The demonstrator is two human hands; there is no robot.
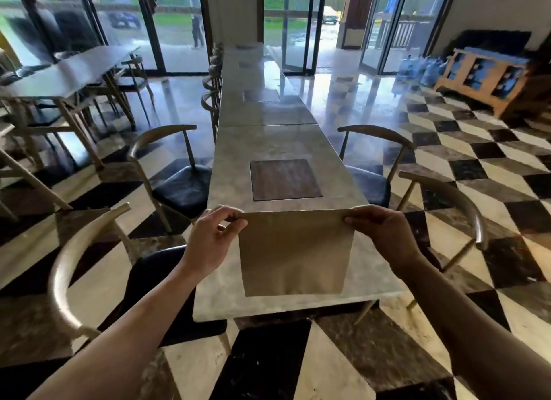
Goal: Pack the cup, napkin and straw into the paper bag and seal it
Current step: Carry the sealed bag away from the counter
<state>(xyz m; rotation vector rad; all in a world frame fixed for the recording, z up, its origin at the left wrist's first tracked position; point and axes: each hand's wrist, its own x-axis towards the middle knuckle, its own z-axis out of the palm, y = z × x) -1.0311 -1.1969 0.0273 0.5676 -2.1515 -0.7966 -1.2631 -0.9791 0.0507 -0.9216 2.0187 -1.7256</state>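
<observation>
Hands are both pinching the paper bag (293, 253) by its top corners, left hand (213, 240) and right hand (384, 235), low center over the desk (268, 143), so sealing looks underway, next probably folding that top edge down.

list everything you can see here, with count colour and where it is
paper bag: 1, brown, upright at near end of long table, top edge closed
long table: 1, grey marble, centre, running away
inset panel: 1 near, dark brown, just beyond the bag
chairs: several, dark seats, along both sides
water jugs: several, blue, far right floor
wooden rack: 1, tan, far right
left hand: grip pinching bag's top left corner
right hand: grip pinching bag's top right corner
</observation>
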